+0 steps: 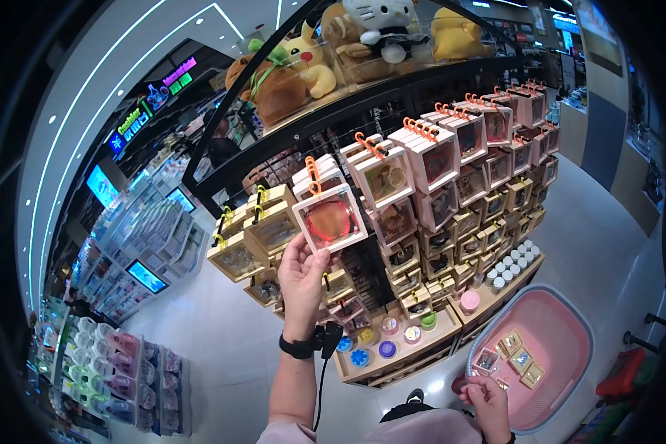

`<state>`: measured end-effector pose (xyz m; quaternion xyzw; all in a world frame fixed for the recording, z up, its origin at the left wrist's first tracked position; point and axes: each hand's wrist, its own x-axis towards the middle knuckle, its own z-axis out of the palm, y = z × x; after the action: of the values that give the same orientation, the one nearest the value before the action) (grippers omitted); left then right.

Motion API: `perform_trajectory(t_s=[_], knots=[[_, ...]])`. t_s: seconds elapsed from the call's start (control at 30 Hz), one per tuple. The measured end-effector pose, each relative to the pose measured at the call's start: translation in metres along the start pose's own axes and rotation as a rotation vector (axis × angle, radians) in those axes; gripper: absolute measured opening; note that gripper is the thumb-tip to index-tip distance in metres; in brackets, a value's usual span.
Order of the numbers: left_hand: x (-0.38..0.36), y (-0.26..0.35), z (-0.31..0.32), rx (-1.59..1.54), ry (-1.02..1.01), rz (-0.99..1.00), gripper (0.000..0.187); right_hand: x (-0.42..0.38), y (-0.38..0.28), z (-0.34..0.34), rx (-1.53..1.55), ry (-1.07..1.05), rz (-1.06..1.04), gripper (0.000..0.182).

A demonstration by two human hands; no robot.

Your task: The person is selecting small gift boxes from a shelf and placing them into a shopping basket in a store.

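Observation:
My left hand (301, 275) is raised at the display rack, its thumb and fingers closed on the lower edge of a pale pink framed box (330, 220). A red beaded loop shows behind the box's clear front, and an orange coil hook (313, 176) is just above it. Similar pink boxes hang to the right and yellow-edged boxes (233, 255) to the left. My right hand (483, 399) is low, over the near left rim of a pink basket (570, 370) that holds several small boxes (520, 361). Its fingers are curled together, and what they hold, if anything, is hidden.
Plush toys (314, 63) sit on the rack's top shelf. Below the boxes, a wooden ledge (362, 362) carries round colored tins and white-lidded jars (507, 268). A stand of cups (107, 370) is at the lower left. Red object (621, 372) at the right edge.

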<state>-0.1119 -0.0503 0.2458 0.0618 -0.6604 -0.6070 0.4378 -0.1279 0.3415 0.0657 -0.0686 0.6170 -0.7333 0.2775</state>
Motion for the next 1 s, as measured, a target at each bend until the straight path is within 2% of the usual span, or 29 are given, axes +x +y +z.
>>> perform_trajectory(t_s=[0.27, 0.67, 1.0], knots=[[0.008, -0.007, 0.004, -0.028, 0.079, 0.002, 0.036, 0.002, 0.000, 0.001, -0.026, -0.013, -0.016, 0.021], [0.006, -0.019, 0.002, -0.012, 0.093, 0.032, 0.032, 0.004, -0.003, 0.002, -0.006, -0.003, -0.006, 0.022], [0.026, -0.033, 0.009, -0.023, 0.181, -0.006, 0.032, 0.004, 0.006, -0.001, -0.004, -0.012, 0.003, 0.023]])
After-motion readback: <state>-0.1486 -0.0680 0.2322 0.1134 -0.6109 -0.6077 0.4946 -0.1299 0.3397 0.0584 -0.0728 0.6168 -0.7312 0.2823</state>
